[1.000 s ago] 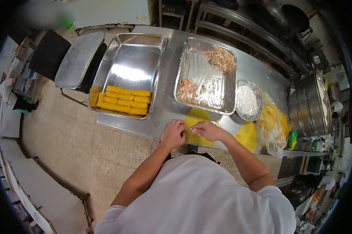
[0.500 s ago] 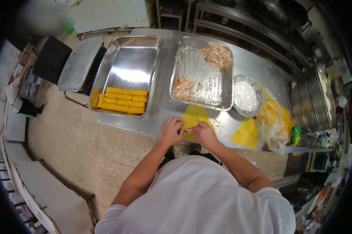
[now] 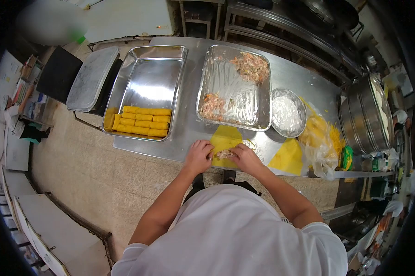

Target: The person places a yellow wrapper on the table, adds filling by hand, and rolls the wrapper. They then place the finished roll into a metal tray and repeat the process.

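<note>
A yellow wrapper sheet (image 3: 226, 135) lies on the steel table at the near edge, with a strip of pale meat-and-vegetable filling (image 3: 225, 154) across its near part. On the strip's left side, my left hand (image 3: 199, 156) has its fingers curled in and closed at the wrapper's edge. My right hand (image 3: 247, 159) is closed too, its fingertips pressed together at the right end of the filling, on the wrapper. Fingers partly cover the wrapper's near corners. Beyond it, a shallow metal tray (image 3: 235, 103) holds two heaps of the same filling (image 3: 252, 66).
Yellow rolls (image 3: 143, 124) fill the near end of a deep tray (image 3: 182, 69) at left. To the right are a bowl of white paste (image 3: 288, 112), more yellow sheets (image 3: 288, 156), a plastic bag (image 3: 320, 147) and stacked steamers (image 3: 361, 117). Another person stands far left.
My hands are slightly farther apart, and the filling between them shows as a longer strip. The view has shifted a little, so the trays sit slightly farther left.
</note>
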Tool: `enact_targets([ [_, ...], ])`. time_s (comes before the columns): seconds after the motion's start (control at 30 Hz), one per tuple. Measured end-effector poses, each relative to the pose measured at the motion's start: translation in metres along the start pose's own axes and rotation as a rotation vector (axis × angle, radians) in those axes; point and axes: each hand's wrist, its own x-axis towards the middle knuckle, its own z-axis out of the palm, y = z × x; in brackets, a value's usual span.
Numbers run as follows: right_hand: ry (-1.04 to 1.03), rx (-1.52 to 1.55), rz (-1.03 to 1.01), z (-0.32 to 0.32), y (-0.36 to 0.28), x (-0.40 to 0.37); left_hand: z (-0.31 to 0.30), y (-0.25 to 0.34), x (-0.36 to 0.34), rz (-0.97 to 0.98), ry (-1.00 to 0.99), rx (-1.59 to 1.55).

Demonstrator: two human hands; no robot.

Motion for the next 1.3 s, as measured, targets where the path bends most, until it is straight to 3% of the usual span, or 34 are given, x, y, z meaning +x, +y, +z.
enact_targets([
  [0.07, 0.029, -0.06, -0.063, 0.001, 0.006, -0.002, -0.002, -0.001, -0.001, 0.013, -0.018, 0.042],
  [0.17, 0.105, -0.066, 0.026, -0.033, -0.029, 0.016, 0.0, -0.004, -0.002, 0.015, -0.004, 0.029],
  [0.27, 0.114, 0.102, 0.028, -0.067, -0.052, 0.068, -0.006, -0.003, 0.001, 0.008, -0.056, 0.037],
  [0.37, 0.18, 0.073, -0.139, -0.056, -0.043, 0.126, -0.005, -0.005, 0.001, 0.014, -0.029, 0.035],
  [0.47, -0.23, 0.09, 0.064, -0.044, -0.034, 0.177, -0.004, -0.004, 0.001, -0.003, -0.024, 0.029],
  [0.63, -0.389, 0.008, 0.059, -0.032, -0.034, 0.207, -0.001, -0.008, -0.001, -0.02, -0.021, 0.017],
  [0.77, -0.232, 0.145, -0.054, -0.039, -0.035, 0.202, -0.003, -0.008, -0.002, -0.029, -0.03, 0.03],
  [0.97, -0.282, 0.292, 0.108, -0.072, -0.05, 0.134, 0.006, -0.014, -0.003, 0.002, 0.013, -0.019],
  [1.17, -0.201, -0.067, -0.102, -0.006, 0.002, 0.048, 0.003, -0.009, -0.002, -0.002, 0.012, -0.009],
  [1.3, -0.024, -0.104, -0.005, -0.002, -0.011, 0.028, -0.002, -0.007, -0.001, 0.012, 0.014, -0.01],
])
